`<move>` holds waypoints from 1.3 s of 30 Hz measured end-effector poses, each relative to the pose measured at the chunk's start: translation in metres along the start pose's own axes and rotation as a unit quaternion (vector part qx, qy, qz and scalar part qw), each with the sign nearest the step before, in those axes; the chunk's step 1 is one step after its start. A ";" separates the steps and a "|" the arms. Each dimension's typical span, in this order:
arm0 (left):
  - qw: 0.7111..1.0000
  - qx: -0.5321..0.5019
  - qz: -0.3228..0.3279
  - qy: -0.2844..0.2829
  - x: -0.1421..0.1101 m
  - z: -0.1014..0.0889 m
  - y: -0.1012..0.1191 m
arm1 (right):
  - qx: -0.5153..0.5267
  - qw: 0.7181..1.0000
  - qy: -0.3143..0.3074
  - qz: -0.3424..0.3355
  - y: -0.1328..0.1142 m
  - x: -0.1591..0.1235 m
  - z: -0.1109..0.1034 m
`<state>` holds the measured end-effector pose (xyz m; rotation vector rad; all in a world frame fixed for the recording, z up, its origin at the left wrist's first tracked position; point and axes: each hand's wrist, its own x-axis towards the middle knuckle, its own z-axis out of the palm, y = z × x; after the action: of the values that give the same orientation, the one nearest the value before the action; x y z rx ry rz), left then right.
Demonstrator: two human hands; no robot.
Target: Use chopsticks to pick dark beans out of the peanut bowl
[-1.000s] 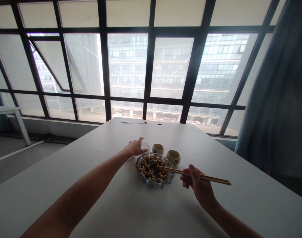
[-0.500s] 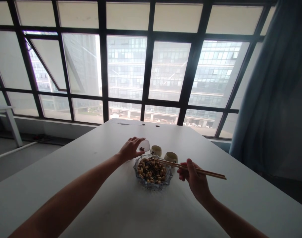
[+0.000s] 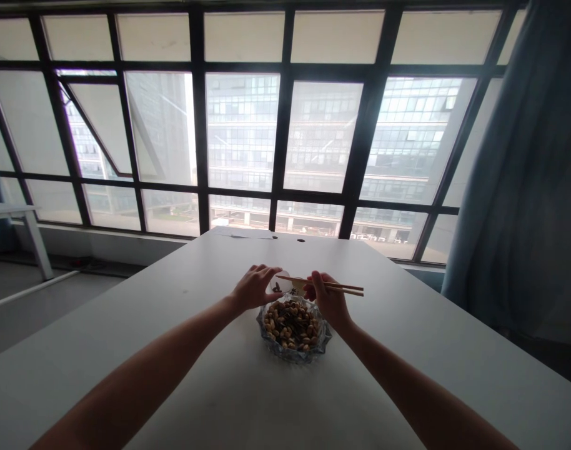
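My left hand (image 3: 253, 289) is closed around a small clear plastic cup (image 3: 277, 286), held tilted just behind a glass bowl (image 3: 295, 350) full of nuts (image 3: 291, 324). My right hand (image 3: 329, 299) grips a pair of wooden chopsticks (image 3: 323, 285), their tips pointing left at the cup's mouth. A small ceramic cup (image 3: 298, 285) shows between the two hands, partly hidden. The other ceramic cup is hidden behind my right hand.
Everything sits on a white table (image 3: 220, 387) that runs to a large black-framed window (image 3: 285, 137). A blue curtain (image 3: 524, 187) hangs at the right. Another white table (image 3: 14, 212) stands at the far left.
My left hand lifted and tilted the clear cup. My right hand swung the chopsticks left and away from me, over the bowl, until their tips reached the cup.
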<state>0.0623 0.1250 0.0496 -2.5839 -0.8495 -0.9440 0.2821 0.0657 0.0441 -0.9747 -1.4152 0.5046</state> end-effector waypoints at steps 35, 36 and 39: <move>0.964 -0.049 -0.252 0.073 -0.082 0.025 -0.038 | -0.017 0.962 -0.228 0.151 -0.042 -0.032 -0.055; 0.963 -0.048 -0.260 0.058 -0.081 0.024 -0.036 | -0.019 0.966 -0.217 0.140 -0.041 -0.034 -0.052; 0.955 -0.047 -0.292 0.022 -0.079 0.021 -0.032 | -0.035 0.980 -0.170 0.098 -0.038 -0.037 -0.046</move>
<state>0.0047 0.1245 -0.0164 -2.4058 -1.6434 -1.2047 0.3113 0.0041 0.0583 -1.1297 -1.6572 0.8028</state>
